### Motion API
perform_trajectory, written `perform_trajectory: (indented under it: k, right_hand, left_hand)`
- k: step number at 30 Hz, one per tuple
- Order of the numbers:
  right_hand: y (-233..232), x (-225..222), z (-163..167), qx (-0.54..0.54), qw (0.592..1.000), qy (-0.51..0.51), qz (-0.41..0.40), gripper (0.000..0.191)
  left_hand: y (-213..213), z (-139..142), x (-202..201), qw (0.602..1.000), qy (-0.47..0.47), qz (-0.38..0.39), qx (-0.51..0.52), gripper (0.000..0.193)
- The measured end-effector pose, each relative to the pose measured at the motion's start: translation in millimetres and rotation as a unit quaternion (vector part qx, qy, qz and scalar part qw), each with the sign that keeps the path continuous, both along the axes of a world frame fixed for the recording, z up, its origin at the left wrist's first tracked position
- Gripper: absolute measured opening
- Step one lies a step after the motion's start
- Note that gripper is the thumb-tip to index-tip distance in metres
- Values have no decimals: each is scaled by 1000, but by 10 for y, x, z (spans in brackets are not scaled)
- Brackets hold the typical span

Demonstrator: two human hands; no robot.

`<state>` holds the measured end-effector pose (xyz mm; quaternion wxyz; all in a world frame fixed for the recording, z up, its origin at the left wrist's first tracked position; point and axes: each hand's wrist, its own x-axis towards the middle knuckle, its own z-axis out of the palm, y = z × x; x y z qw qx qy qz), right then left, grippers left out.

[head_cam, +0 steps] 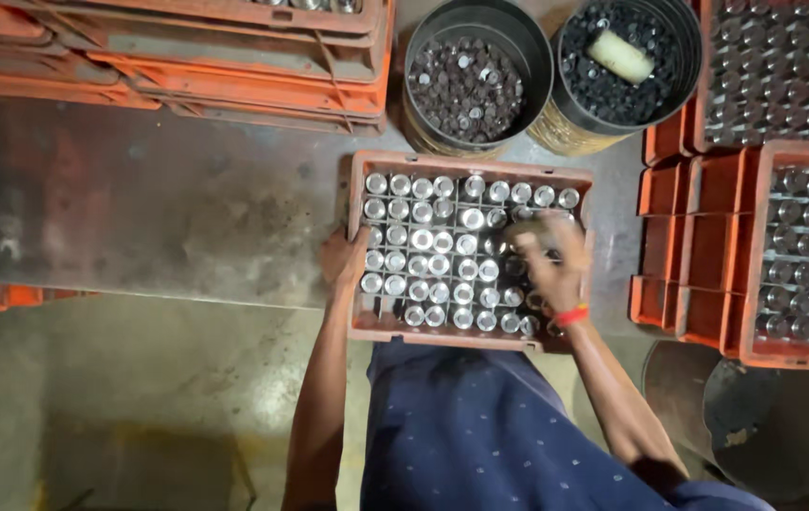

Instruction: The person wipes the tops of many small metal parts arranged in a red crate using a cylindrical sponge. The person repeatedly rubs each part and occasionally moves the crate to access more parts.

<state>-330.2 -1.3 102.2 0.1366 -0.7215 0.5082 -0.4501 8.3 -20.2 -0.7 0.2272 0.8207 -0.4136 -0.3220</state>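
An orange plastic crate [469, 164] sits in front of me, its grid filled with several shiny round metal parts [421, 239]. My left hand [342, 257] grips the crate's left wall. My right hand [548, 257], with a red band at the wrist, is blurred and reaches into the crate's right side, fingers curled over the parts there. Whether it holds any of them cannot be told.
Two black buckets [476, 21] [679, 76] of small dark parts stand behind the crate; the right one holds a pale cylinder [620, 55]. Stacked orange trays [234, 66] lie at the back left. More orange crates [764, 246] of parts stand on the right. A dark round lid [773, 426] lies lower right.
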Motion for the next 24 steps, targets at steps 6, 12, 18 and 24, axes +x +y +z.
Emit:
perform_trajectory:
  k: [6, 12, 18, 24]
  right_hand:
    - [191, -160, 86, 26, 998, 40, -52, 41]
    - [490, 153, 9, 12, 999, 45, -1, 31]
    - [551, -57, 153, 27, 996, -7, -82, 37]
    - [789, -30, 14, 9, 998, 5, -58, 43]
  left_hand:
    - [30, 90, 9, 999, 39, 21, -29, 58]
    - [50, 73, -7, 999, -2, -2, -35, 57]
    - [75, 60, -6, 999, 0, 18, -38, 54]
    - [69, 48, 1, 998, 24, 22, -47, 62]
